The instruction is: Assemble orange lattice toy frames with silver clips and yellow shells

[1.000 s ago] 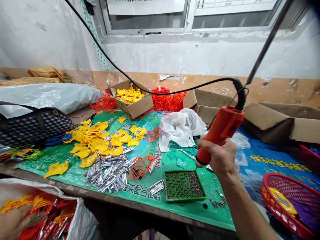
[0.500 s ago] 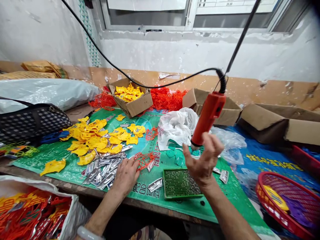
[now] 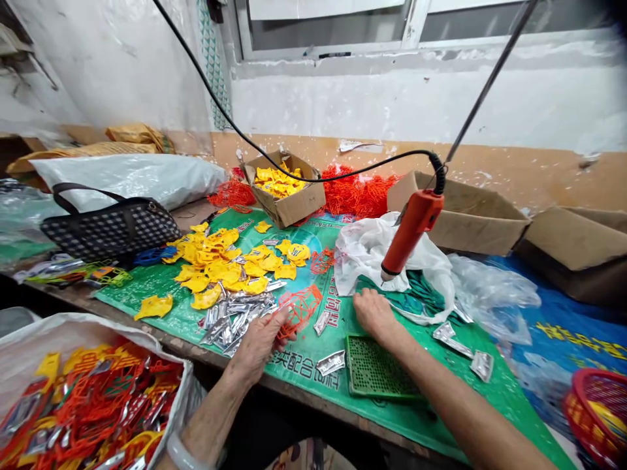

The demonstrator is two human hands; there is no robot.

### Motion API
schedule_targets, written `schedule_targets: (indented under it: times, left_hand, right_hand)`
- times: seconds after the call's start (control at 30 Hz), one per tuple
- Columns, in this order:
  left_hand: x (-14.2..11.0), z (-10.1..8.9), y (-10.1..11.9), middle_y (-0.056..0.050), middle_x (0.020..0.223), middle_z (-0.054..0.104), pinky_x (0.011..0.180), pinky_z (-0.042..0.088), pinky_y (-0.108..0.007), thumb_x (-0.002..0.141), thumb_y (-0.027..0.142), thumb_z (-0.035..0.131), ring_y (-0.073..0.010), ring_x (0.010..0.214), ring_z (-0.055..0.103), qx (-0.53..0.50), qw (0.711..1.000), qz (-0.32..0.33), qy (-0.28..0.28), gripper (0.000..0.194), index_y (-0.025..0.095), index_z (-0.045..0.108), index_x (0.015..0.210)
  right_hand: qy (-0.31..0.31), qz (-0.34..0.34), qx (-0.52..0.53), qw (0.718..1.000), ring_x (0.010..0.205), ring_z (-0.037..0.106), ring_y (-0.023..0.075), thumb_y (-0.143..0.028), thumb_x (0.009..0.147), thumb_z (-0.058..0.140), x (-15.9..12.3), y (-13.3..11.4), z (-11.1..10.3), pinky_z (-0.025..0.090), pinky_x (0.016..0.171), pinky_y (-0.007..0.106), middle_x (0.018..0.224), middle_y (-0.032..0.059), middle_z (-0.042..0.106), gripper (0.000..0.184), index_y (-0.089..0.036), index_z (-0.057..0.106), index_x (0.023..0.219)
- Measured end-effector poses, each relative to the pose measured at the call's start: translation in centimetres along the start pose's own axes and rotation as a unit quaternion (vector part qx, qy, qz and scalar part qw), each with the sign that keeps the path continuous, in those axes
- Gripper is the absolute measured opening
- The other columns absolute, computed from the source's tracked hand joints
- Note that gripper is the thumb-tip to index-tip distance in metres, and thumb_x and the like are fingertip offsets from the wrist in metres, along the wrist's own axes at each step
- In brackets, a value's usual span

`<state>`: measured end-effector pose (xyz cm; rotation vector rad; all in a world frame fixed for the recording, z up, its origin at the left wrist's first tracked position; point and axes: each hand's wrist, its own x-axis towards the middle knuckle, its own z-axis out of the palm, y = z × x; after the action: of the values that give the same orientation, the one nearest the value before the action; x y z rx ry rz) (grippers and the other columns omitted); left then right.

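Observation:
My left hand (image 3: 258, 341) lies at the near edge of the green mat (image 3: 313, 362), its fingers closed on an orange plastic lattice piece (image 3: 300, 309) beside a heap of silver metal pieces (image 3: 234, 314). My right hand (image 3: 374, 314) rests on the mat just beyond a green perforated tray (image 3: 376, 369), fingers curled down next to a white plastic bag (image 3: 372, 251); what they pinch is hidden. An orange electric screwdriver (image 3: 410, 234) hangs free on its black cable above the right hand, held by neither hand.
Yellow plastic pieces (image 3: 220, 261) are strewn over the mat's left. A cardboard box (image 3: 289, 205) of yellow parts and orange lattices (image 3: 355, 192) stand at the back. A checked handbag (image 3: 110, 228) sits left, a bag of mixed parts (image 3: 93, 398) near left, a red basket (image 3: 595, 414) right.
My right hand let go of the orange screwdriver, which now hangs free, and dropped to the mat. My left hand came in and took hold of the orange lattice piece.

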<state>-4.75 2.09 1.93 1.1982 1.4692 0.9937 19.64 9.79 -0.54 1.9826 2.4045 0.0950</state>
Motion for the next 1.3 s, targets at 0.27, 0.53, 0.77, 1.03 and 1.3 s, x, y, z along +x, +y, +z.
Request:
schedule_targets:
  times: [0.27,0.53,0.77,1.03,1.3]
  left_hand:
    - [-2.0,-0.3,0.4,-0.013,0.108,0.075,0.072,0.056,-0.028,0.076,0.03,0.075,-0.0215,0.088,0.07,-0.248,0.96,-0.093,-0.087,0.031,0.012,0.073,0.101]
    - [-3.1,0.4,1.3,-0.014,0.113,0.073,0.071,0.058,-0.035,0.076,0.015,0.068,-0.0255,0.095,0.068,-0.284,0.935,-0.122,-0.174,0.037,0.014,0.07,0.114]
    - [-3.7,0.7,1.6,-0.009,0.11,0.071,0.069,0.052,-0.027,0.078,0.035,0.074,-0.0206,0.092,0.062,-0.362,0.907,-0.038,-0.21,0.039,0.02,0.069,0.114]
    - [-3.5,3.6,0.7,-0.003,0.089,0.071,0.069,0.048,-0.024,0.077,0.035,0.077,-0.0141,0.076,0.059,-0.384,0.918,-0.05,-0.085,0.025,0.018,0.072,0.095]
    - [-3.1,3.6,0.0,-0.001,0.075,0.068,0.063,0.049,-0.022,0.074,0.031,0.078,-0.0115,0.065,0.058,-0.396,0.913,-0.07,-0.073,0.02,0.016,0.072,0.085]
  right_hand:
    - [0.123,0.004,0.094,0.988,0.095,0.064,0.0272,-0.003,0.088,0.043,-1.4,-0.5,-2.2,0.049,0.079,0.039,0.094,0.0172,0.069,0.023,-0.01,0.064,0.094]
    - [0.226,-0.1,0.284,0.927,0.078,0.068,0.0148,-0.006,0.086,0.036,-5.1,-5.3,-3.6,0.052,0.07,0.023,0.086,0.0049,0.072,0.033,-0.017,0.064,0.1]
    - [0.274,-0.12,0.296,0.907,0.073,0.063,0.0167,-0.006,0.088,0.035,-5.4,-7.8,-2.3,0.051,0.063,0.025,0.085,0.0079,0.065,0.03,-0.014,0.061,0.1]
    - [0.315,-0.099,0.208,0.921,0.061,0.056,0.0181,-0.011,0.093,0.041,-6.8,-9.6,-2.3,0.042,0.052,0.026,0.074,0.0063,0.058,0.024,-0.018,0.058,0.078]
    - [0.223,-0.16,0.261,0.926,0.081,0.061,0.0204,-0.015,0.091,0.052,-8.4,-9.2,-3.6,0.054,0.069,0.03,0.089,0.0096,0.061,0.009,-0.015,0.06,0.094]
